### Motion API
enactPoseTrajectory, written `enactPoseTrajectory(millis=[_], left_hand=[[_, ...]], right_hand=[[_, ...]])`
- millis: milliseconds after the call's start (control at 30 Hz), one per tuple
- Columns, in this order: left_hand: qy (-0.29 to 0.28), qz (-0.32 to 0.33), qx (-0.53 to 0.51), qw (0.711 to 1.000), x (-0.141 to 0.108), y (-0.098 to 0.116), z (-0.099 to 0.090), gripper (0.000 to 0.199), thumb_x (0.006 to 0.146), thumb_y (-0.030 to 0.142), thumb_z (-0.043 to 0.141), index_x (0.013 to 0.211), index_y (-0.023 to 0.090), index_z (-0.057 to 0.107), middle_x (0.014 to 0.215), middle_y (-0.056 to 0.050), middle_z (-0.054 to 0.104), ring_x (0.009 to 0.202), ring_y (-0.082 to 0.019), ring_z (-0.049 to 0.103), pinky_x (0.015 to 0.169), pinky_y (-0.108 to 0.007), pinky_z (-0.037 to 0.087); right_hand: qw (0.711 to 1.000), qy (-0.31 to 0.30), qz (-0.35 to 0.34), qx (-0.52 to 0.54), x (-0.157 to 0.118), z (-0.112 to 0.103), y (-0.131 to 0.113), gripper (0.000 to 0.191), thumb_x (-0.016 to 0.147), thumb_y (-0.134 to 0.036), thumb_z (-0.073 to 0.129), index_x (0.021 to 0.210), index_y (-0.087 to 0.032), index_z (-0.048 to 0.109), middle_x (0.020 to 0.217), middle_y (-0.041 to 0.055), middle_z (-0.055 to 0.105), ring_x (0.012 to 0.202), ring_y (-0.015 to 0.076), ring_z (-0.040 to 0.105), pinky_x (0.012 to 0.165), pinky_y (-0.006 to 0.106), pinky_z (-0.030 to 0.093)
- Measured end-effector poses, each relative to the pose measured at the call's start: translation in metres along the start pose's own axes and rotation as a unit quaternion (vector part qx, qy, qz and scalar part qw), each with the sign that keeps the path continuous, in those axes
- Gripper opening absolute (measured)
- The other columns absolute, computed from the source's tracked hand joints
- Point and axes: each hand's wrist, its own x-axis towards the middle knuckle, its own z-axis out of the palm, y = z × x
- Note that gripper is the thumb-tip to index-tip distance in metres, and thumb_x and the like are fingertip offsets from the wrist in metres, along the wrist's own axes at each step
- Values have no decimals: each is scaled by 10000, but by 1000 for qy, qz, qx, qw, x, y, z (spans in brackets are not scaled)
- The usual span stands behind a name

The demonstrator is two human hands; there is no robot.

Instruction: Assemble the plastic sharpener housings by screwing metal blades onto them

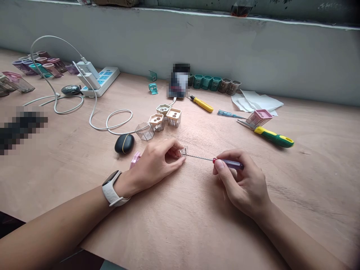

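Between the fingertips of my left hand (161,159) is a small clear plastic piece with a metal part (184,150); its details are too small to make out. My right hand (244,180) is closed around the purple-blue handle of a screwdriver (232,164), whose thin shaft points left and whose tip meets the clear piece. A pink plastic part (135,159) lies partly hidden behind my left wrist. Just beyond my left hand stand a clear hexagonal container (144,131) and several pencil sharpeners with cream and peach tops (174,117).
A black earbud case (124,144) sits left of my left hand. Farther back are a yellow utility knife (201,103), a blue screwdriver (231,114), a green-yellow handled tool (274,137) and a pink-topped sharpener (259,117). White cables run from a power strip (104,80).
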Motion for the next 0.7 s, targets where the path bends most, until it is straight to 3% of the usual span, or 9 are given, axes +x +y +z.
enactPoseTrajectory(millis=[133,267,400,567,700], left_hand=[[2,1,1,1000,0,-1,0,137,851,151,744,963,169,668,852,9,717,744,-106,681,710,-212,571],[5,2,3,1000,-1,1,0,126,852,158,742,949,166,661,836,7,712,727,-109,678,687,-217,566],[9,12,6,1000,-1,2,0,115,851,146,731,934,164,654,815,3,704,724,-116,676,674,-222,561],[15,14,-3,1000,-1,1,0,119,844,137,738,924,158,652,806,11,696,709,-102,666,660,-205,549],[12,10,-11,1000,-1,1,0,112,849,133,735,919,157,650,809,18,695,707,-92,660,663,-198,540]], right_hand=[[998,-3,50,35,3,0,4,167,981,-343,633,968,-180,597,637,-29,589,485,86,568,423,188,443],[997,15,74,-6,6,-1,3,320,964,-455,645,833,-166,601,514,-45,499,390,67,448,361,194,328],[996,16,87,-31,10,-3,-1,441,995,-520,565,723,-174,539,483,-34,474,410,73,446,424,202,380],[995,-1,98,31,14,-5,0,321,973,-503,598,967,-187,537,635,-26,562,531,106,546,483,208,459],[993,-16,110,33,15,-7,2,361,965,-515,608,872,-168,577,592,-23,545,487,100,543,456,203,445]])
